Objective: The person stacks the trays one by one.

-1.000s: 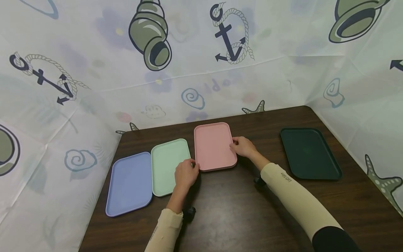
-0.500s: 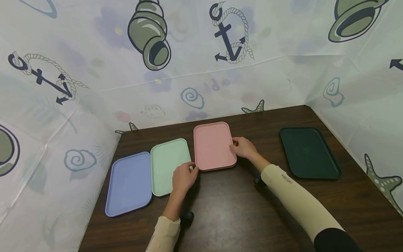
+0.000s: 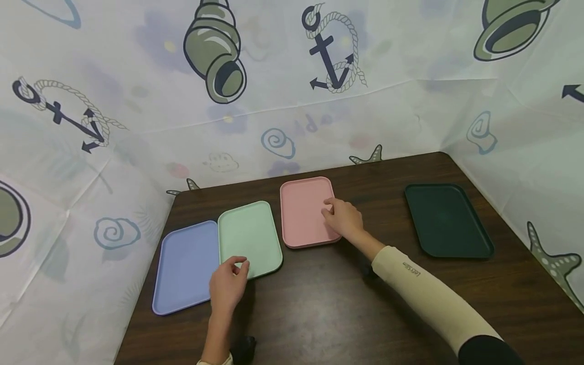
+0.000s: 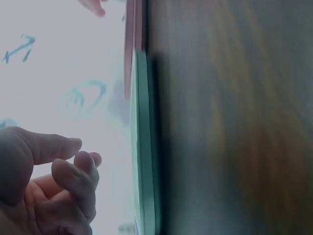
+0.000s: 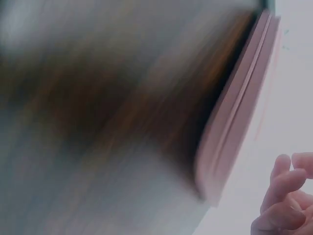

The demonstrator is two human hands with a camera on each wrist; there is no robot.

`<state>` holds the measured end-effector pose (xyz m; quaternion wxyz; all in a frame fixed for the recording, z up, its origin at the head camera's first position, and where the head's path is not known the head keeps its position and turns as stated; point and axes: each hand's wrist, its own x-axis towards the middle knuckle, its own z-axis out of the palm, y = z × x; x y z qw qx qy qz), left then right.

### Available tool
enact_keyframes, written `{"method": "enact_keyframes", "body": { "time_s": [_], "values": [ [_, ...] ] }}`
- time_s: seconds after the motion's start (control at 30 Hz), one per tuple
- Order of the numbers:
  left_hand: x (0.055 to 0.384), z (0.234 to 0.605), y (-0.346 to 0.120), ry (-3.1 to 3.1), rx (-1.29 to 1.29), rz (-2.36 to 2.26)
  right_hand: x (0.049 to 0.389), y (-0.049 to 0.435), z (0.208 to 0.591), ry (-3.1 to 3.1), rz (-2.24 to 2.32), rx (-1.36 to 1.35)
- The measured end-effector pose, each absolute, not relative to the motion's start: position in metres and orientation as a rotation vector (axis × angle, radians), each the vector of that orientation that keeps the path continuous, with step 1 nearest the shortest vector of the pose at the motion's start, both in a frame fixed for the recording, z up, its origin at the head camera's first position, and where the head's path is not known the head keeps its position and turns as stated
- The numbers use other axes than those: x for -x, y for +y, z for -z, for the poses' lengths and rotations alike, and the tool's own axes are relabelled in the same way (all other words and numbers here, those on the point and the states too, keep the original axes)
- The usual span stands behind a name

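Observation:
A pink tray (image 3: 304, 215) lies on the dark wooden table, and in the right wrist view its edge shows a doubled line. My right hand (image 3: 345, 219) hovers over its right side, fingers loosely bent with nothing in them. To the left is a light green tray (image 3: 251, 233). My left hand (image 3: 227, 286) is above the front left corner of that tray, apart from it in the left wrist view, thumb and fingers loosely curled around nothing. Beside the green one lies a blue tray (image 3: 187, 268), its right edge close against it.
A dark green tray (image 3: 449, 220) lies by itself on the right part of the table (image 3: 328, 309). Behind and at both sides hangs a white cloth (image 3: 401, 116) printed with shells, anchors and starfish.
My left hand has come off the pink tray's front left corner and moved left and toward me. My right hand has let go of the tray's right edge and shifted left above it.

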<state>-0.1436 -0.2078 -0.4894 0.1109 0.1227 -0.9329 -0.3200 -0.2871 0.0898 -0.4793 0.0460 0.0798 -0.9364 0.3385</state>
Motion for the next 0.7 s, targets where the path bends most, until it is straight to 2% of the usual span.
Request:
{"method": "enact_keyframes", "body": {
  "time_s": [0.23, 0.37, 0.7],
  "values": [
    [0.109, 0.495, -0.244, -2.789, -0.713, 0.853, 0.245, 0.043, 0.473, -2.851, -1.025, -0.605],
    [0.105, 0.497, -0.254, -2.906, -0.781, 0.915, 0.225, 0.021, 0.478, -2.897, -0.987, -0.755],
    [0.115, 0.5, -0.266, -2.926, -0.762, 0.951, 0.208, -0.004, 0.501, -3.033, -0.862, -0.702]
  ]
}}
